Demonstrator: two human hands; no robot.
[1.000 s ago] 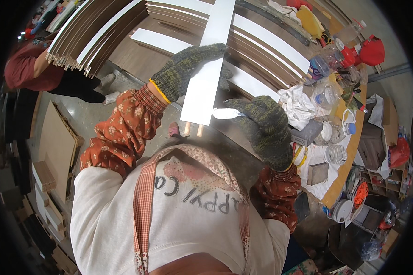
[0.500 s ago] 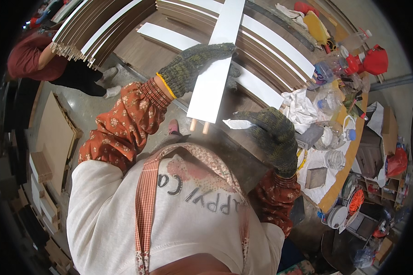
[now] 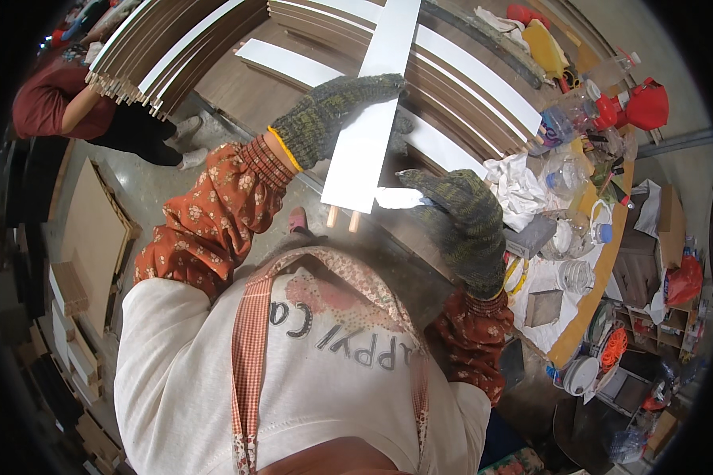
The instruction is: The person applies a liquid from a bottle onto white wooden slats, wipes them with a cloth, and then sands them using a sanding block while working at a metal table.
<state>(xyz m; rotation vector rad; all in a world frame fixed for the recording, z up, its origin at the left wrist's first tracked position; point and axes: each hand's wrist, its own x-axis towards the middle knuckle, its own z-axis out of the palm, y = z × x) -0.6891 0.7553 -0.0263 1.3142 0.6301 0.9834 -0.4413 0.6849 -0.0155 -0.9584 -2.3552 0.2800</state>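
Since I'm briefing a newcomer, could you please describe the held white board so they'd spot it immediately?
Beyond the person's white shirt, find the gloved left hand. It grips a long white board; unlike the stacked boards behind, it runs crosswise, with two dowels pointing toward the shirt.

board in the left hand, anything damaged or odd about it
Nothing stands out. The board shows no visible crack or stain, and both dowels poke out of its near end; its bright face may hide small marks.

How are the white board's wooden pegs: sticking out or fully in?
Sticking out: two wooden pegs show beyond the near edge of the white board. How far they go in is hidden.
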